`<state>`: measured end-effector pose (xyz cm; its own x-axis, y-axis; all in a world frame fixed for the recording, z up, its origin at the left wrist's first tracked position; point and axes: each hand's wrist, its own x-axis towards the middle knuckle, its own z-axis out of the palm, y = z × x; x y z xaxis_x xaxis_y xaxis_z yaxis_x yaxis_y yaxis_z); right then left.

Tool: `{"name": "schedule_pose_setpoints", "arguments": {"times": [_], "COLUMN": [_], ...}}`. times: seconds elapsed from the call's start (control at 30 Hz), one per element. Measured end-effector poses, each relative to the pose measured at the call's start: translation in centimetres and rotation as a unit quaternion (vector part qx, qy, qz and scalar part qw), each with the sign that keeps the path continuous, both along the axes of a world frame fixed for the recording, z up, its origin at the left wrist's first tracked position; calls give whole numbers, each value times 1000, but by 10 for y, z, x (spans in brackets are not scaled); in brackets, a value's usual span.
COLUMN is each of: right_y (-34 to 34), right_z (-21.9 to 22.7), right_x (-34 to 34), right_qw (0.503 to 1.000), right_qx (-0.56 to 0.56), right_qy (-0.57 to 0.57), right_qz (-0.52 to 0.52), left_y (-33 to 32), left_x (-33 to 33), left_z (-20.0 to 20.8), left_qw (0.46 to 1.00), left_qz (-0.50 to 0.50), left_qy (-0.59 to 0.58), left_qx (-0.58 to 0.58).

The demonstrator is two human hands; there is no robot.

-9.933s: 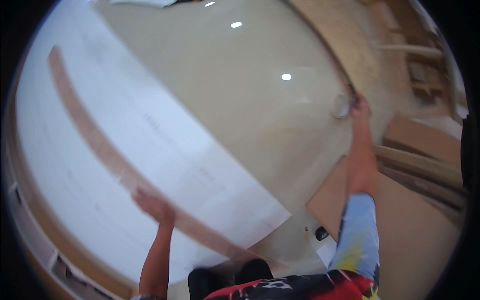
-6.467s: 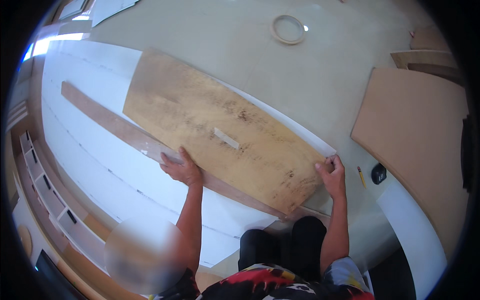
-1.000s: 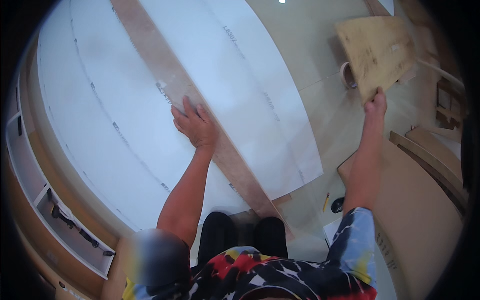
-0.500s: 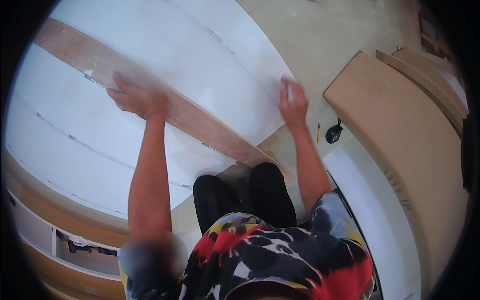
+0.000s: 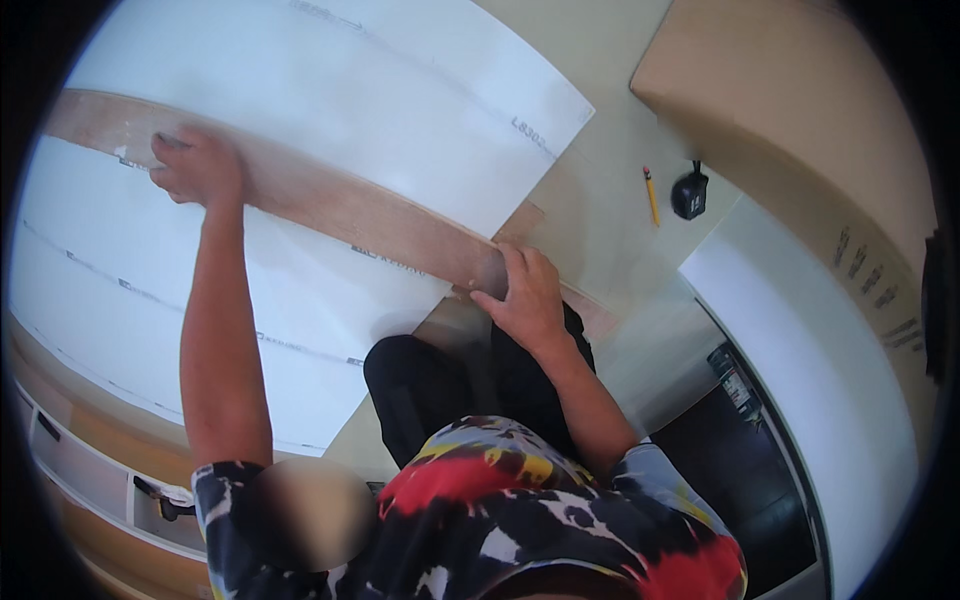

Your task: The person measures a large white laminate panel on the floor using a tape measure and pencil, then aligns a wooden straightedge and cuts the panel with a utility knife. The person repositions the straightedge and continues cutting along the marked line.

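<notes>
A long flat wooden board [image 5: 350, 207] lies slantwise across a large white sheet [image 5: 420, 100] with printed lines on it. My left hand [image 5: 205, 168] grips the board toward its far left part, fingers curled over its edge. At the board's near right end, my right hand [image 5: 532, 300] holds it, with the fingers on top and the thumb at the near edge. That end reaches past the sheet's edge, close to my knees. The underside of the board is hidden.
To the right, a yellow pencil [image 5: 652, 198] lies on the floor beside a black teardrop-shaped tool [image 5: 689, 193]. Beyond them is a large brown cardboard piece [image 5: 790, 90], with a white panel [image 5: 800, 340] nearer me. A shelf unit [image 5: 120, 500] stands at lower left.
My right hand has come down from above the sheet's right edge onto the board's near end. The left hand stays on the board and appears farther left; the whole view has shifted.
</notes>
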<state>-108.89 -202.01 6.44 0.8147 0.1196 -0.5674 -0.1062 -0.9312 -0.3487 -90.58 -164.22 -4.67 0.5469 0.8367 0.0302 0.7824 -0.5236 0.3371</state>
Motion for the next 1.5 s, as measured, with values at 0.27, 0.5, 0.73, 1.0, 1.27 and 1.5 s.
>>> {"name": "schedule_pose_setpoints", "arguments": {"times": [0.27,0.5,0.73,1.0,1.27,1.5], "right_y": [12,3,-2,-4,-4,-4], "right_z": [-20,-47,-50,-50,-48,-55], "right_x": [-21,-42,-37,-32,-33,-37], "right_qw": [998,983,983,976,977,977], "right_qx": [-2,13,53,84,94,93], "right_qy": [-56,-182,-178,-201,-189,-186], "right_qz": [-39,-8,-10,-20,-18,-36], "left_y": [9,-3,-11,-18,-11,-18], "left_x": [5,7,6,7,5,7], "left_z": [-9,-2,15,22,18,20], "left_qw": [999,999,996,995,995,996], "left_qz": [34,46,34,34,28,26], "left_qy": [12,28,71,78,79,69], "left_qx": [7,2,-38,-59,-45,-49]}}
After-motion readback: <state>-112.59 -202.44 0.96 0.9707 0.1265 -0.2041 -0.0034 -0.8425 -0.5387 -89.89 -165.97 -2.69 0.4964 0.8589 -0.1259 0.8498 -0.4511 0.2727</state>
